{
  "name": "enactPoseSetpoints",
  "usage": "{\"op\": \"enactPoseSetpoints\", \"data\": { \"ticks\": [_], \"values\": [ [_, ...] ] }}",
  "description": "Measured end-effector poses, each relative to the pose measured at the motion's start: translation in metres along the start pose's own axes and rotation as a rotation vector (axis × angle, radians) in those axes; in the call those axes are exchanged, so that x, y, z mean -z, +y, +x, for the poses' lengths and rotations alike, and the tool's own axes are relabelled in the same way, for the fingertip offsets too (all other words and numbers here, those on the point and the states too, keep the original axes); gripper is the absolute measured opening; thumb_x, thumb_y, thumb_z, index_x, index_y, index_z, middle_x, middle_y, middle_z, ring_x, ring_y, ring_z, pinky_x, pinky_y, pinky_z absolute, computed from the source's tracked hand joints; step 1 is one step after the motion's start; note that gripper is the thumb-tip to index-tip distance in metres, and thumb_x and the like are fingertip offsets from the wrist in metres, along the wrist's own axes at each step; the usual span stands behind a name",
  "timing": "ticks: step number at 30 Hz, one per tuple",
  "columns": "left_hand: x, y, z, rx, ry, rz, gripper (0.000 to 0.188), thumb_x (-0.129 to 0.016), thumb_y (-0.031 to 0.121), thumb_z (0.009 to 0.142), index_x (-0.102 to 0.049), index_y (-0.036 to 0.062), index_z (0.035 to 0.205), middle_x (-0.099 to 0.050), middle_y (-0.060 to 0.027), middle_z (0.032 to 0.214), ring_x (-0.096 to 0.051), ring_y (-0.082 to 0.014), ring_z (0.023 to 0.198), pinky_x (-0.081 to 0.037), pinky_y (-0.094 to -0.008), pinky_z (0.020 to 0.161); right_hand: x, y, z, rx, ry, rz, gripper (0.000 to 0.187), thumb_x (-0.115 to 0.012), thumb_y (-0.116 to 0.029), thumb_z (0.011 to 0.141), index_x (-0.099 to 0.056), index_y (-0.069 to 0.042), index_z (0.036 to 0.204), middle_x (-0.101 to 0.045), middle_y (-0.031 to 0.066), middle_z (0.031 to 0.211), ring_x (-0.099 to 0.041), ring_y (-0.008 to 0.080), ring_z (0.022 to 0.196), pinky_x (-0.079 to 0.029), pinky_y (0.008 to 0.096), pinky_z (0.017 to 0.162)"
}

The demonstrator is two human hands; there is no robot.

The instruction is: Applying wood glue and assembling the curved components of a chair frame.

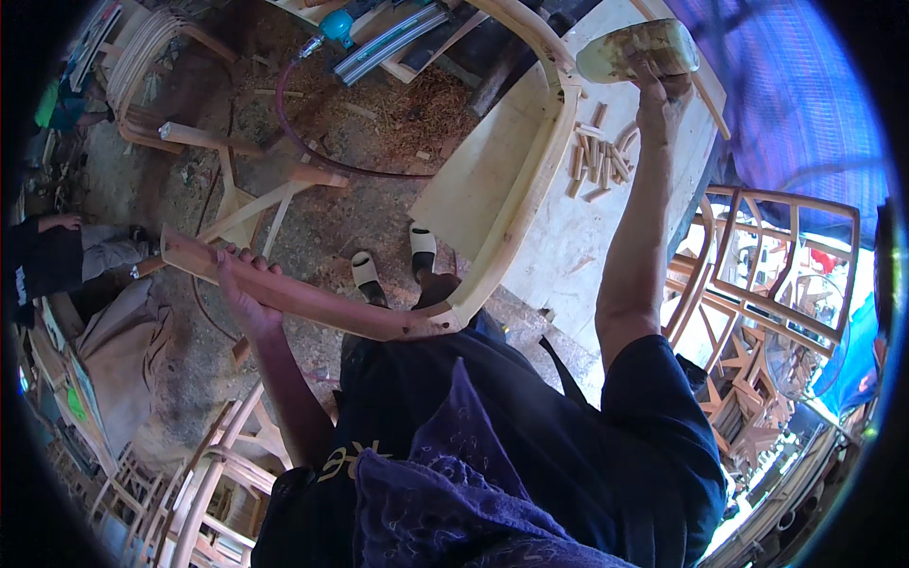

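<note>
My left hand (pixel 248 292) grips the reddish arm of a curved wooden chair frame (pixel 523 222), its fingers wrapped over the edge. From that arm the frame bends at a joint by my waist, then runs as a paler rail up to the top of the view. Out to the upper right, my right hand (pixel 655 93) is closed on a stained, whitish plastic bottle (pixel 639 51), which is tilted on its side above the table. Below the bottle, several short wooden dowels (pixel 598 161) lie in a loose pile on the pale tabletop (pixel 559 251).
A dark red hose (pixel 360 170) with a teal air tool (pixel 336 26) crosses the shavings-strewn floor. Wooden frames stand at the left (pixel 156 76) and right (pixel 767 256). Another person (pixel 57 256) is at the far left. A blue tarp (pixel 795 95) hangs at the right.
</note>
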State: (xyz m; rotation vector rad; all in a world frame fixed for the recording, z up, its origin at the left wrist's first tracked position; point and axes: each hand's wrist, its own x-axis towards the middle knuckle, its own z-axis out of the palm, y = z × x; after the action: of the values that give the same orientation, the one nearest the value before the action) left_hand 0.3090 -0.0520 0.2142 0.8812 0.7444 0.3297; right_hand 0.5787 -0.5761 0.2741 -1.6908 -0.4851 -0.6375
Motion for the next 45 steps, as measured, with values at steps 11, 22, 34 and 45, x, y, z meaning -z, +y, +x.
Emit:
{"op": "enactPoseSetpoints", "data": {
  "ticks": [11,22,34,45],
  "values": [
    [-0.002,0.001,-0.002,0.003,-0.005,0.002,0.042,-0.067,0.042,0.090,-0.049,0.0147,0.117,-0.052,0.0018,0.088,-0.053,-0.0128,0.072,-0.048,-0.0352,0.064,-0.009,-0.007,-0.001,-0.050,0.095,-0.007,0.012,-0.069,-0.007,0.085,-0.064,-0.005,0.096,-0.065,0.0008,0.086,-0.062,0.0120,0.078,-0.052,0.0283,0.067],
    [-0.001,-0.001,0.000,0.000,0.004,-0.002,0.042,-0.067,0.041,0.090,-0.050,0.0146,0.117,-0.052,0.0022,0.089,-0.053,-0.0123,0.073,-0.047,-0.0350,0.066,0.011,0.026,-0.004,-0.311,0.193,-0.066,0.052,-0.084,-0.014,0.072,-0.059,-0.001,0.116,-0.067,0.0077,0.107,-0.062,0.0155,0.095,-0.049,0.0314,0.087],
    [0.000,-0.001,0.001,0.017,0.012,0.007,0.045,-0.068,0.043,0.089,-0.049,0.0146,0.118,-0.051,0.0018,0.089,-0.052,-0.0124,0.072,-0.047,-0.0350,0.065,-0.019,-0.012,-0.001,-0.155,0.143,-0.037,0.027,-0.076,-0.010,0.080,-0.066,-0.002,0.103,-0.068,0.0046,0.095,-0.064,0.0138,0.084,-0.053,0.0298,0.074],
    [-0.001,0.000,0.002,0.012,0.033,0.018,0.046,-0.068,0.043,0.089,-0.049,0.0138,0.119,-0.052,0.0014,0.089,-0.053,-0.0127,0.072,-0.048,-0.0344,0.064,-0.003,0.019,-0.006,-0.215,0.142,-0.065,0.035,-0.077,-0.012,0.078,-0.062,-0.003,0.109,-0.067,0.0053,0.100,-0.062,0.0142,0.090,-0.050,0.0299,0.080]
  ]
}}
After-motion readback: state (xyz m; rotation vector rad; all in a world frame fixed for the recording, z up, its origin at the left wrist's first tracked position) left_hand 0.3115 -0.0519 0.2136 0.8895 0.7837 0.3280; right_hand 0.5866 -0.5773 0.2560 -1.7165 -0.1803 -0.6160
